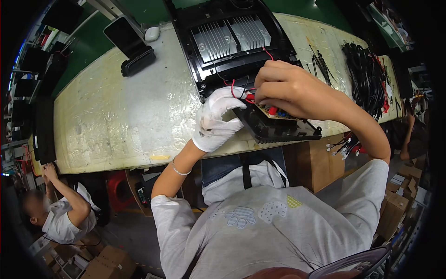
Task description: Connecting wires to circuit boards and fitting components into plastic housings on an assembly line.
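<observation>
A black plastic housing (pixel 202 69) with two silver finned heat sinks (pixel 232 39) lies at the table's middle. At its near side a black cover panel (pixel 274 136) hangs tilted over the table's front edge, carrying a circuit board (pixel 285 116) with red parts. My left hand (pixel 218 118), in a stained white glove, grips the panel's left corner, fingertips beside red and black wires (pixel 233 87). My bare right hand (pixel 290 90) is closed above the board, fingers curled together. A red wire (pixel 268 53) emerges beyond its knuckles; its fingertips are partly hidden.
A phone on a stand (pixel 125 37) and a small white case (pixel 152 34) are at the back left. Black cable ties (pixel 320 65) and bundled black cables (pixel 364 79) lie at the right. Below stands a cardboard box (pixel 320 162). Another person (pixel 67 209) works at the far left.
</observation>
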Demonstrator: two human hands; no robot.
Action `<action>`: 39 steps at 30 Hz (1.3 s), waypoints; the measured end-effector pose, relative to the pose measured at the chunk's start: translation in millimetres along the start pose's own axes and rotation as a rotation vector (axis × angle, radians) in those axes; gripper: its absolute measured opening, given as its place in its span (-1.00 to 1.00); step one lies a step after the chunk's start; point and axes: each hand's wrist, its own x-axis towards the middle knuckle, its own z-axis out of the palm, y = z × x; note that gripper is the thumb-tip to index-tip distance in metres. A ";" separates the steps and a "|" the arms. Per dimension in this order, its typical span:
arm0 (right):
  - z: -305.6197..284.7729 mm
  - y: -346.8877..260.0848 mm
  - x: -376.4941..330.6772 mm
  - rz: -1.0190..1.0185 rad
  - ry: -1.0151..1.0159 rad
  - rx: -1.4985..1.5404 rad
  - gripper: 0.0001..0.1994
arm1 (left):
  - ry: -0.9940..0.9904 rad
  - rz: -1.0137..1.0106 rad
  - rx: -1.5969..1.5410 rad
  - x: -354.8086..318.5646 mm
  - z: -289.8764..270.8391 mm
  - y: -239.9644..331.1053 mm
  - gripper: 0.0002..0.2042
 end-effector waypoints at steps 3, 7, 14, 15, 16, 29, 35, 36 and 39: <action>3.2 4.4 7.0 -0.052 -0.036 0.104 -0.87 | -0.008 0.003 0.011 4.1 -1.2 4.9 -0.68; -10.4 -5.8 19.3 -0.051 -0.267 -0.043 -0.86 | 0.008 -0.003 0.019 -1.4 0.2 5.2 -0.68; -8.6 -8.5 31.2 0.153 -0.191 -0.162 -0.72 | 0.043 0.001 -0.001 -4.2 1.6 0.9 -0.68; -4.8 -2.3 30.3 0.104 -0.073 -0.081 -0.71 | 0.019 0.015 0.002 -4.9 1.3 -1.8 -0.68; -2.1 3.2 29.2 0.055 0.044 0.000 -0.70 | -0.005 0.027 0.004 -5.5 1.5 -3.1 -0.68; -7.1 5.8 24.3 -0.066 -0.241 0.072 -0.79 | 0.135 0.025 0.042 -8.1 7.3 -5.8 -0.63; -7.2 -3.1 25.7 -0.053 -0.328 -0.083 -0.78 | 0.077 0.003 0.049 -8.5 4.4 0.0 -0.68; -8.8 -6.3 27.5 -0.006 -0.384 -0.148 -0.77 | 0.078 0.013 0.029 -8.2 5.7 -1.8 -0.69; -16.8 -14.0 34.3 0.056 -0.324 -0.208 -0.77 | 0.093 0.040 0.033 -2.5 5.1 2.3 -0.70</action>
